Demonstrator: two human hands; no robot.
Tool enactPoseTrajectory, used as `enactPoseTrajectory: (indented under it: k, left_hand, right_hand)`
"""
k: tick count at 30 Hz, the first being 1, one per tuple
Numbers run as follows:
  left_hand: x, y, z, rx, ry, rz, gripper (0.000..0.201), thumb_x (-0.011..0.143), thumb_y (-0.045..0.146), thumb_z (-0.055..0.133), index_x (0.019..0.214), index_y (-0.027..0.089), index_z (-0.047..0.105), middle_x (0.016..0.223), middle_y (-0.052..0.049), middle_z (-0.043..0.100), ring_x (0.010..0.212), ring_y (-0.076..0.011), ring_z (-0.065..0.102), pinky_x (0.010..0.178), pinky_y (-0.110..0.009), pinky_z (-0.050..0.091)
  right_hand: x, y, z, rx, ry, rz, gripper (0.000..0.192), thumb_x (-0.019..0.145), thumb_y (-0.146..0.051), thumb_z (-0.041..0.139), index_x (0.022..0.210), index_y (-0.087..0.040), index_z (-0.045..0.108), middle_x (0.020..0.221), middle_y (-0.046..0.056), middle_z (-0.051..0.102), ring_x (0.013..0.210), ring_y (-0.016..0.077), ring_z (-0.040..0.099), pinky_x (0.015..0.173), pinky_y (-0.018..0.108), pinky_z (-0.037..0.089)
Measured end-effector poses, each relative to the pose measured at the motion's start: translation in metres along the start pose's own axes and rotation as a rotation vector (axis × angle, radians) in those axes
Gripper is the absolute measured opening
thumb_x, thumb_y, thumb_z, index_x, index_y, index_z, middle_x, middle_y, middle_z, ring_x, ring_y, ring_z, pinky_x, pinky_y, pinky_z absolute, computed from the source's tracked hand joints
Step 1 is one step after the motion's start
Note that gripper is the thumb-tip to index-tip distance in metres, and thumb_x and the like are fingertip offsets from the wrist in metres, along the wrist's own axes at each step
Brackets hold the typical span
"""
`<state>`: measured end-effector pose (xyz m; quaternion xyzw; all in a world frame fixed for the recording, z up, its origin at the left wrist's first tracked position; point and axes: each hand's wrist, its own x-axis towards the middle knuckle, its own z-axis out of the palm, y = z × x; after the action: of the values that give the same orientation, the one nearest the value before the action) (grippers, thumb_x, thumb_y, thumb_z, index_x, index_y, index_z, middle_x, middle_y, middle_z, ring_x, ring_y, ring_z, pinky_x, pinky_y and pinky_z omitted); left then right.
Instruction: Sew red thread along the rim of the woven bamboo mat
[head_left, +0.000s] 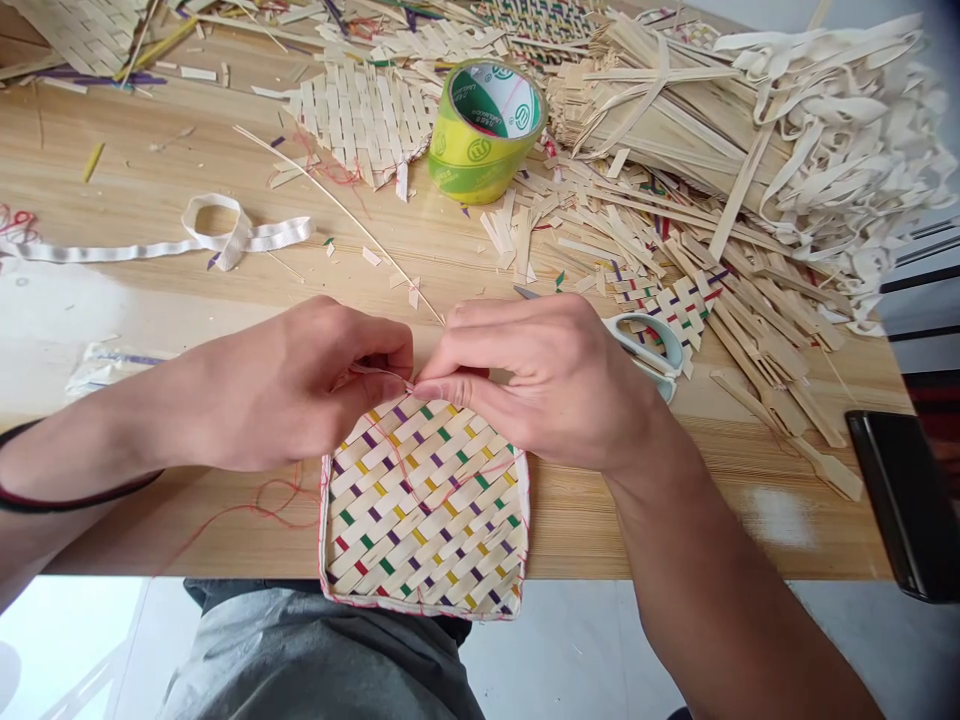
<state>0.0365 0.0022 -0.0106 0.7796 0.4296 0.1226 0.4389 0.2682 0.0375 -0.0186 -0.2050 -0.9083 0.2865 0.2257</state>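
A square woven bamboo mat (424, 510) with purple, yellow, green and red pieces hangs partly past the table's near edge, over my lap. White tape stitched with red thread borders its sides and bottom. My left hand (300, 385) is closed, pinching the mat's top edge, with a strip of white tape showing between the fingers. My right hand (536, 375) pinches the same edge, its thumb tip almost touching the left thumb. Red thread (277, 505) loops across the mat and onto the table to the left. Whether a needle is between the fingers is hidden.
Scissors (652, 350) lie just beyond my right hand. Behind stand a green-yellow tape roll (480, 150), woven scraps (367, 115) and bundled bamboo strips (660, 110). A white elastic band (112, 252) lies left, a black phone (904, 505) at the right edge.
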Motion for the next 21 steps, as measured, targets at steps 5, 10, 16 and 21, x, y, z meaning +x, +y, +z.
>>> enactPoseTrajectory:
  k: [5, 10, 16, 21]
  left_hand:
    - [0.001, 0.003, -0.002, 0.006, -0.045, -0.032, 0.021, 0.094, 0.021, 0.053, 0.075, 0.02, 0.061, 0.06, 0.003, 0.055, 0.052, -0.0107, 0.045, 0.045, -0.023, 0.033]
    - [0.002, 0.005, -0.004, -0.018, -0.053, -0.005, 0.02, 0.094, 0.019, 0.054, 0.076, 0.019, 0.061, 0.062, 0.003, 0.055, 0.053, -0.0103, 0.045, 0.046, -0.022, 0.033]
    - [0.002, 0.004, -0.003, -0.044, -0.043, 0.005, 0.019, 0.096, 0.021, 0.056, 0.081, 0.02, 0.067, 0.062, 0.004, 0.057, 0.054, -0.0099, 0.047, 0.046, -0.021, 0.034]
    - [0.002, 0.005, -0.005, -0.032, -0.042, 0.003, 0.021, 0.097, 0.022, 0.056, 0.079, 0.02, 0.066, 0.063, 0.004, 0.057, 0.054, -0.0098, 0.049, 0.046, -0.021, 0.036]
  right_hand:
    - [-0.001, 0.0, 0.001, -0.009, -0.001, 0.004, 0.032, 0.104, -0.021, 0.066, 0.072, -0.019, 0.069, 0.067, -0.001, 0.06, 0.061, 0.0126, 0.051, 0.061, 0.03, 0.038]
    - [-0.002, 0.001, 0.002, 0.04, 0.003, 0.015, 0.036, 0.107, -0.031, 0.065, 0.075, -0.018, 0.073, 0.068, 0.0, 0.065, 0.06, 0.0113, 0.052, 0.06, 0.029, 0.038]
    - [-0.002, -0.004, -0.009, 0.061, -0.013, 0.118, 0.013, 0.099, -0.025, 0.076, 0.086, -0.022, 0.076, 0.078, 0.001, 0.074, 0.067, 0.0157, 0.062, 0.065, 0.032, 0.046]
    - [-0.002, -0.006, -0.012, 0.054, 0.034, 0.154, 0.012, 0.098, -0.019, 0.074, 0.087, -0.023, 0.076, 0.082, 0.001, 0.078, 0.072, 0.0169, 0.068, 0.068, 0.032, 0.049]
